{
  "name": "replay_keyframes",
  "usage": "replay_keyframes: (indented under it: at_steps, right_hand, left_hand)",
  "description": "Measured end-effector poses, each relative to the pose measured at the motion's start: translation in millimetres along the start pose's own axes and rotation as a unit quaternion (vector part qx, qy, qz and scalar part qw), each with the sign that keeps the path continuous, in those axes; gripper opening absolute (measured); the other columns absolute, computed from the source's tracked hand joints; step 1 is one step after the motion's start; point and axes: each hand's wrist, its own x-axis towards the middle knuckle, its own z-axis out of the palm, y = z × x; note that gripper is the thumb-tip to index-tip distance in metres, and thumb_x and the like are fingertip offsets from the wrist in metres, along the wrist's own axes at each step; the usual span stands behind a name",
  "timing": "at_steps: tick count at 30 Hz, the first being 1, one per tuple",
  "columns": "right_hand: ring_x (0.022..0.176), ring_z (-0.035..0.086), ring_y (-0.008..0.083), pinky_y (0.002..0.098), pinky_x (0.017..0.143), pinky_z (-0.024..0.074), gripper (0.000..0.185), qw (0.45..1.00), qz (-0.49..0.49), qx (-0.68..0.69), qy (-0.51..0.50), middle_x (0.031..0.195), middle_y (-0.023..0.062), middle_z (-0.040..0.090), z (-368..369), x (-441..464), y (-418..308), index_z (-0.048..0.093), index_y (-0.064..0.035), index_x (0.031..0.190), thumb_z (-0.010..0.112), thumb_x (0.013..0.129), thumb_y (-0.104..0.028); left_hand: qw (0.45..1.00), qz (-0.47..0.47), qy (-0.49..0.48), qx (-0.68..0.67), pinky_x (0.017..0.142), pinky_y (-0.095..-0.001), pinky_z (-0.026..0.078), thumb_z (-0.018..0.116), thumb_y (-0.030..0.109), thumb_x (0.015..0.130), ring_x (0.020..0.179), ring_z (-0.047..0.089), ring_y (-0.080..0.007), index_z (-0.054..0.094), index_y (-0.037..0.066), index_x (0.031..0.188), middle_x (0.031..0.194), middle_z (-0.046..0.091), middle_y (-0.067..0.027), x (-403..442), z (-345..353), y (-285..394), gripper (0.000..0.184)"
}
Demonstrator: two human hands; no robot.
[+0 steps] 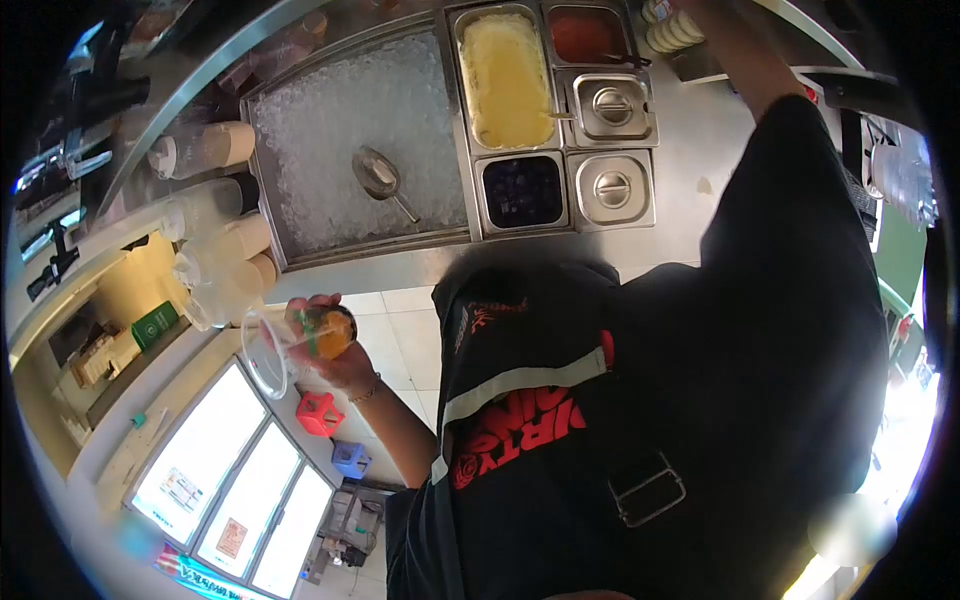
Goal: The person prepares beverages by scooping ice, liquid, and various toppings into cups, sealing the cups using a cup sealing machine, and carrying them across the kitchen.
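My left hand (345,365) is wrapped round a clear plastic cup (265,350) at the left, below the counter edge. The cup is tipped on its side, its wide rim facing left, and something orange (333,332) shows at its base end. At the top right my right arm reaches over the counter, and my right hand (712,12) is largely cut off by the frame's top edge, its fingers hidden. Nearest to it is a stack of pale round items (675,32).
A metal scoop (378,175) lies in the ice bin (360,248). Beside it are yellow (505,80), red (588,38) and dark-filled (523,192) pans and two lidded pans (612,190). Bottles (215,147) line the left. Red (320,413) and blue (351,459) stools stand below.
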Motion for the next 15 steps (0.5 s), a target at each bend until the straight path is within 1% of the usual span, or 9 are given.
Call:
replay_keyframes:
  at_steps: [3, 5, 6, 9, 10, 11, 13, 14, 15]
  right_hand:
    - [0.093, 0.067, 0.0343, 0.0469, 0.081, 0.054, 0.03, 1.0, 0.006, -0.004, 0.012, 0.105, 0.0168, 0.069, 3.1, -13.7, 6.3, 0.066, -0.0086, 0.118, 0.058, 0.099, -0.03]
    - [0.092, 0.068, 0.0332, 0.0459, 0.081, 0.0537, 0.03, 0.999, 0.013, -0.005, 0.029, 0.104, 0.0163, 0.069, 1.0, -26.1, 14.1, 0.066, -0.0088, 0.12, 0.059, 0.099, -0.029]
    - [0.091, 0.068, 0.0326, 0.0455, 0.081, 0.0536, 0.03, 0.999, 0.016, -0.004, 0.04, 0.104, 0.016, 0.069, -1.9, -33.0, 19.0, 0.066, -0.0088, 0.121, 0.059, 0.099, -0.029]
    - [0.09, 0.068, 0.0308, 0.044, 0.081, 0.0532, 0.031, 0.996, 0.022, 0.008, 0.086, 0.103, 0.0153, 0.069, -16.8, -61.5, 34.7, 0.065, -0.009, 0.123, 0.059, 0.1, -0.028]
    - [0.09, 0.068, 0.0303, 0.0436, 0.081, 0.053, 0.031, 0.994, 0.021, 0.016, 0.11, 0.103, 0.015, 0.069, -25.5, -75.7, 42.3, 0.065, -0.0091, 0.124, 0.06, 0.1, -0.028]
    - [0.089, 0.068, 0.0297, 0.0431, 0.081, 0.0529, 0.031, 0.99, 0.015, 0.03, 0.138, 0.103, 0.0147, 0.069, -35.9, -93.3, 51.3, 0.065, -0.0092, 0.124, 0.06, 0.1, -0.028]
    - [0.089, 0.068, 0.0285, 0.0421, 0.081, 0.0526, 0.032, 0.98, -0.008, 0.07, 0.184, 0.103, 0.0142, 0.069, -66.8, -144.0, 62.8, 0.064, -0.0093, 0.126, 0.06, 0.1, -0.028]
    - [0.088, 0.068, 0.0279, 0.0416, 0.082, 0.0525, 0.032, 0.976, -0.03, 0.112, 0.184, 0.102, 0.014, 0.069, -86.1, -179.3, 62.8, 0.064, -0.0094, 0.127, 0.061, 0.1, -0.027]
    - [0.088, 0.068, 0.0274, 0.0412, 0.082, 0.0524, 0.032, 0.974, -0.054, 0.156, 0.152, 0.102, 0.0137, 0.069, -105.7, -215.6, 56.3, 0.064, -0.0094, 0.127, 0.061, 0.101, -0.027]
  left_hand:
    - [0.998, -0.01, -0.03, -0.045, 0.094, -0.0474, 0.058, 0.064, 0.053, 0.097, 0.11, 0.065, -0.0299, 0.027, 0.016, 0.154, 0.123, 0.06, -0.016, 2.1, -3.2, -16.9, 0.077]
    - [0.999, 0.023, -0.048, 0.007, 0.092, -0.0469, 0.059, 0.07, 0.054, 0.092, 0.107, 0.066, -0.0295, 0.027, 0.015, 0.153, 0.122, 0.06, -0.016, 5.3, 8.3, -18.5, 0.084]
    - [0.999, 0.015, -0.052, 0.007, 0.089, -0.0464, 0.061, 0.076, 0.055, 0.086, 0.105, 0.066, -0.0302, 0.024, 0.014, 0.154, 0.124, 0.059, -0.0171, 7.3, 4.9, -23.5, 0.096]
    - [0.998, 0.003, -0.06, 0.003, 0.088, -0.0463, 0.061, 0.079, 0.058, 0.082, 0.105, 0.067, -0.0305, 0.021, 0.014, 0.155, 0.124, 0.059, -0.0174, 10.2, 1.0, -36.4, 0.102]
    - [0.999, -0.025, -0.042, 0.004, 0.09, -0.0472, 0.06, 0.08, 0.059, 0.08, 0.104, 0.067, -0.0304, 0.02, 0.014, 0.155, 0.123, 0.06, -0.0172, 11.4, -3.1, -41.5, 0.106]
    - [0.999, -0.026, -0.041, 0.002, 0.09, -0.0472, 0.06, 0.08, 0.059, 0.08, 0.104, 0.067, -0.0304, 0.02, 0.014, 0.155, 0.123, 0.06, -0.0172, 12.3, -7.4, -47.3, 0.106]
    - [0.996, -0.001, -0.081, 0.022, 0.095, -0.0468, 0.055, 0.083, 0.058, 0.079, 0.107, 0.065, -0.0311, 0.022, 0.011, 0.152, 0.125, 0.06, -0.0168, 16.0, -15.1, -60.3, 0.106]
    - [0.995, 0.003, -0.095, 0.027, 0.1, -0.0453, 0.051, 0.084, 0.051, 0.08, 0.112, 0.063, -0.0298, 0.023, 0.008, 0.15, 0.125, 0.06, -0.016, 15.8, -17.7, -65.0, 0.101]
    - [0.995, 0.003, -0.092, 0.025, 0.1, -0.0453, 0.051, 0.084, 0.051, 0.08, 0.112, 0.063, -0.0298, 0.023, 0.008, 0.15, 0.125, 0.06, -0.016, 17.9, -23.8, -70.9, 0.101]
